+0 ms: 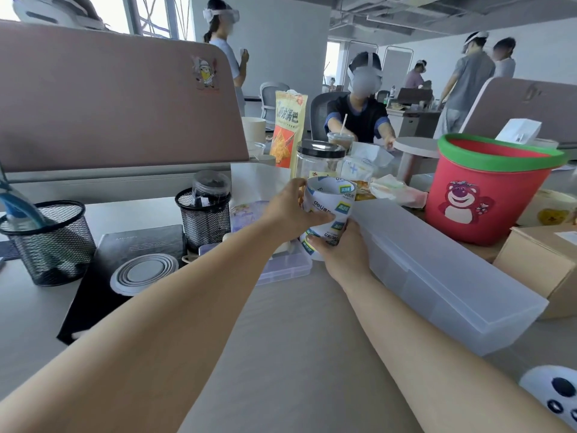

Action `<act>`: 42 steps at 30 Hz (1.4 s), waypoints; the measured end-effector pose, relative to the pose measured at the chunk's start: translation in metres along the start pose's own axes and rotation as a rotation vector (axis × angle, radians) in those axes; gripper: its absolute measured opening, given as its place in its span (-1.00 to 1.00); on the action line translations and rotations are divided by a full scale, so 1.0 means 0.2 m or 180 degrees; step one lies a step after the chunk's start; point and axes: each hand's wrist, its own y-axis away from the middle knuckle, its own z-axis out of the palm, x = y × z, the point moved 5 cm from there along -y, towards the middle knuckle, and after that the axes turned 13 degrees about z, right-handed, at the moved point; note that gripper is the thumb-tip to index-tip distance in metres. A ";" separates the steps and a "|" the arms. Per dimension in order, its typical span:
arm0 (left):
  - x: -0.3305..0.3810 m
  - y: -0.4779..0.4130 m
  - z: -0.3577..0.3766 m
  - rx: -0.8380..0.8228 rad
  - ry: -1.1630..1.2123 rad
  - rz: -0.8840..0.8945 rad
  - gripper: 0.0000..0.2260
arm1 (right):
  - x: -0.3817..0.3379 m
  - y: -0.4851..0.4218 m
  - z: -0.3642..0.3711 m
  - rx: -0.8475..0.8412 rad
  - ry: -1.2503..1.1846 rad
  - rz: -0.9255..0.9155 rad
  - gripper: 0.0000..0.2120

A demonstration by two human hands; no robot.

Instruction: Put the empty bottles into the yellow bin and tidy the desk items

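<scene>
Glossy white printed hollow cylinder [332, 203], long axis near upright, open top leaning right; fingers [317, 218] of left hand [290, 207] and right hand [343, 256] curl round it.

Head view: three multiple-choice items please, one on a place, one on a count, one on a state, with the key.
1. The red bin stands: A. beyond the long translucent box; B. on a black notebook; C. on the floor.
2. Black mesh cups in view: A. one; B. two; C. four.
3. The printed roll is: A. lying untouched; B. inside the bin; C. held by both hands.

Key: 1 A, the bin rises behind the box at the right. 2 B, one at far left, one near the middle. 3 C, the left hand wraps its upper part and the right hand grips its lower end.
</scene>
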 end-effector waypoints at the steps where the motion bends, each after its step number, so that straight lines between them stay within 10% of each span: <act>1: 0.00 0.00 0.01 -0.0003 0.0037 0.0011 -0.17 | 0.00 0.00 0.00 -0.0013 -0.0003 -0.0006 -0.51; 31: 0.07 0.16 -0.08 0.0341 -0.0373 0.0214 -0.20 | 0.05 0.08 0.00 -0.0132 -0.0053 0.0043 -0.65; 42: -0.05 0.52 -0.40 0.0769 -0.0123 0.0103 -0.55 | 0.05 0.06 0.02 0.0351 0.0276 0.0422 -0.69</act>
